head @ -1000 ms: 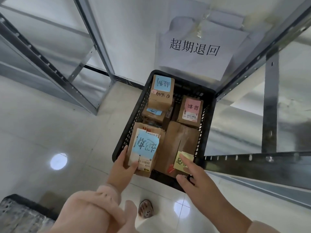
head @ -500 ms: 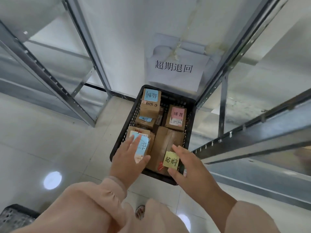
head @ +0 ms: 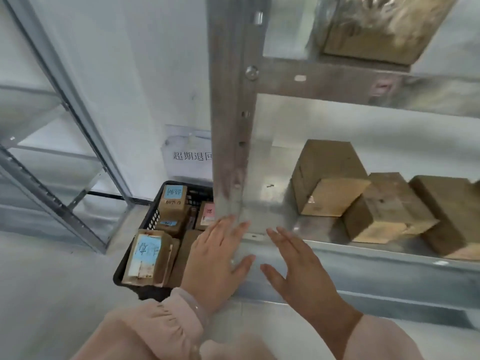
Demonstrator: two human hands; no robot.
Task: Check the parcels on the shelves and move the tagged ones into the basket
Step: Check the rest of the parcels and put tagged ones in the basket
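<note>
A black plastic basket [head: 153, 216] stands on the floor at the foot of a metal shelf post [head: 228, 126]. It holds several cardboard parcels, among them a near one with a blue note [head: 145, 253], a far one with a blue note [head: 172, 198] and one with a pink note [head: 207, 213]. My left hand [head: 215, 258] hovers empty, fingers spread, over the basket's right side. My right hand [head: 296, 266] is empty and spread in front of the lower shelf's front edge. Three plain cardboard parcels [head: 327, 178] [head: 387, 206] [head: 446, 211] lie on that shelf, right of my hands.
A white paper sign [head: 189, 154] with black characters hangs on the wall behind the basket. Another parcel [head: 374, 27] sits on the shelf above, at top right. A second metal rack [head: 78, 120] stands at the left. The floor is pale tile.
My view has swung up and to the right, from the basket to the shelf. Both hands have left the parcels in the basket and lifted, empty, towards the shelf edge.
</note>
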